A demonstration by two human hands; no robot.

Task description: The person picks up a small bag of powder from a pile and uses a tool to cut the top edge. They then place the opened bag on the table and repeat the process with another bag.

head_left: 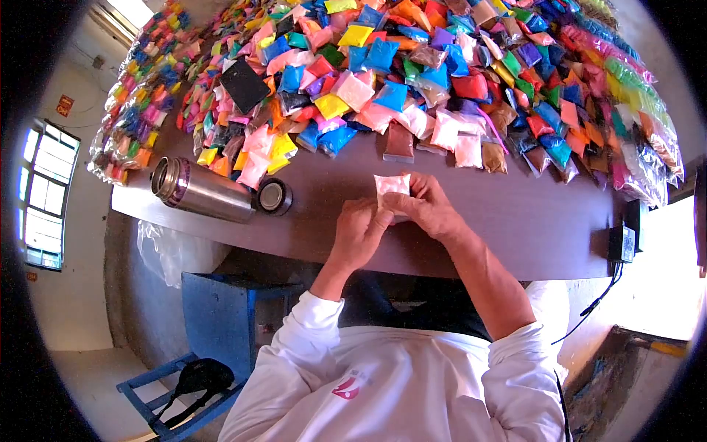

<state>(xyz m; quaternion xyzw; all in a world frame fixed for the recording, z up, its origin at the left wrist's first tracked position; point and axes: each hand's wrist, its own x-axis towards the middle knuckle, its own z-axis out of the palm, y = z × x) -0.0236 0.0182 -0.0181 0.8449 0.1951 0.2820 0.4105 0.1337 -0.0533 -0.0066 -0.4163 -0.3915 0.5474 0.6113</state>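
Observation:
Both hands meet over the front part of the dark table, around one small pale pink packet (pixel 392 185). My left hand (pixel 359 230) has its fingers closed at the packet's lower left side. My right hand (pixel 429 208) grips it from the right, its thumb lying across the front. The packet's lower part is hidden behind the thumbs. Beyond my hands, a brown packet (pixel 399 142) and a light pink packet (pixel 468 150) lie at the near edge of a large heap of colourful packets (pixel 383 55).
A steel flask (pixel 210 193) lies on its side at the left of the table (pixel 324 221), beside a round lid (pixel 274 197). A black box-like device with cables (pixel 622 243) sits at the right edge. A blue chair (pixel 217 313) holds a black bag (pixel 202 377).

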